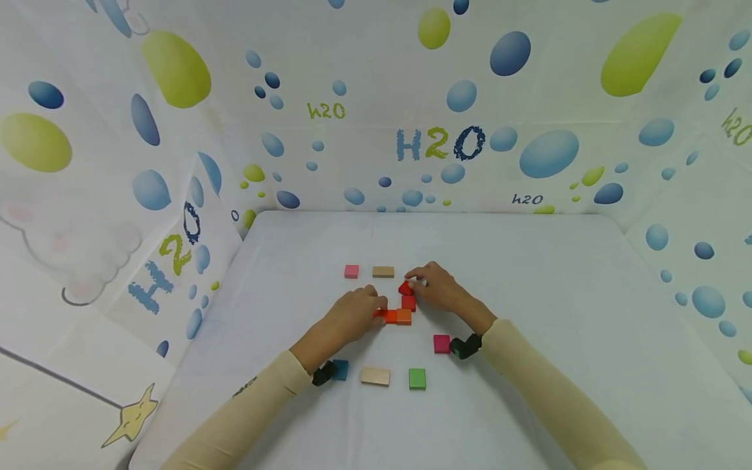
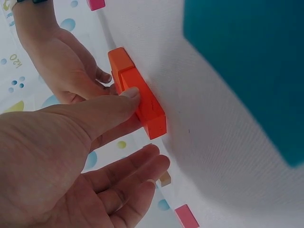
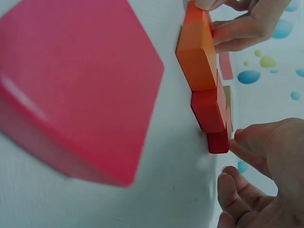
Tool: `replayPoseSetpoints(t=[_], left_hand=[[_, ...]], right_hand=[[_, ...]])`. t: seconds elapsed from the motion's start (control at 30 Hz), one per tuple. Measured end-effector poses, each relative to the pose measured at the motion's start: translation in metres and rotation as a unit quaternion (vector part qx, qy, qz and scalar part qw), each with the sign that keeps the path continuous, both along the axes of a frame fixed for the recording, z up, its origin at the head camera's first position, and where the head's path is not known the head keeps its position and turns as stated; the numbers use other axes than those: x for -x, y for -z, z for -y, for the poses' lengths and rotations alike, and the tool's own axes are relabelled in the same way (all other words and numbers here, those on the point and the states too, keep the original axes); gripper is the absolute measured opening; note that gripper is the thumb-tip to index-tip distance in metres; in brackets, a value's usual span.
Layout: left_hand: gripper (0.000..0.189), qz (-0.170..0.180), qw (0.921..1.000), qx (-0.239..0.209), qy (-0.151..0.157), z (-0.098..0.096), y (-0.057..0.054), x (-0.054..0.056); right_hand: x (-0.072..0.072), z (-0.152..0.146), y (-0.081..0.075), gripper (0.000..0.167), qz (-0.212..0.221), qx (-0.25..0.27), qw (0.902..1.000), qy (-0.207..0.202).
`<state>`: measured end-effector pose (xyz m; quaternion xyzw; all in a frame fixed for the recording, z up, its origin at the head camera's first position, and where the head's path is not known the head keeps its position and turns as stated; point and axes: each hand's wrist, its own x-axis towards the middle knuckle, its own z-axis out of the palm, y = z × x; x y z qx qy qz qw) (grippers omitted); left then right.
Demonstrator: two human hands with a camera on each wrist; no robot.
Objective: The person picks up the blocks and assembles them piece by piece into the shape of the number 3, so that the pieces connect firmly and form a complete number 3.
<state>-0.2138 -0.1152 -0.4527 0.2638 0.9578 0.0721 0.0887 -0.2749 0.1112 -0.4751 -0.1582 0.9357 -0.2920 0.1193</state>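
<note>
Sleeves (image 1: 252,405), pale yellow, reach over a white table (image 1: 540,274). Nearest row, left to right: blue block (image 1: 341,370), partly hidden by the black wrist camera (image 1: 324,373) beside it; pale wooden block (image 1: 375,376); green block (image 1: 417,379). Beyond, a crimson block (image 1: 442,344) lies by the right wrist and blocks much of the right wrist view. Mid-table, an angled chain of touching pieces: red-orange block (image 2: 146,102), orange block (image 1: 404,317) at the corner, red block (image 1: 408,303) behind it, red triangular block (image 1: 404,288) at the far end. The left hand (image 1: 352,313) pinches the red-orange block between thumb and finger, its other fingers clear of it. The right hand (image 1: 439,288) has fingertips at the red triangular block; whether they pinch it cannot be told. Farther: pink block (image 1: 351,271) and tan wooden block (image 1: 383,271), apart. Rear: backdrop (image 1: 376,39) with blue and lime bubbles, lettered "H2O" (image 1: 440,143) large and "h2O" (image 1: 326,111) small.
</note>
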Motion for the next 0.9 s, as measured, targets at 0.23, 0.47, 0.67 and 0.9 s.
replayPoseSetpoints(t=[0.23, 0.47, 0.67, 0.9], left_hand=[[0.027, -0.001, 1.0000, -0.003, 0.000, 0.002, 0.002, 0.000], [0.027, 0.007, 1.0000, 0.000, -0.001, 0.002, 0.002, 0.000], [0.027, 0.006, 1.0000, 0.005, 0.003, 0.002, 0.002, 0.000], [0.028, 0.005, 1.0000, 0.004, 0.003, 0.004, 0.002, 0.000]], right_hand=[[0.009, 0.001, -0.004, 0.032, -0.008, -0.017, 0.9998, 0.004], [0.025, 0.002, -0.008, 0.029, -0.025, -0.017, 0.9995, 0.000], [0.037, 0.014, -0.009, 0.028, -0.023, -0.021, 0.9995, -0.002], [0.046, 0.033, -0.012, 0.028, -0.020, -0.039, 0.9990, -0.010]])
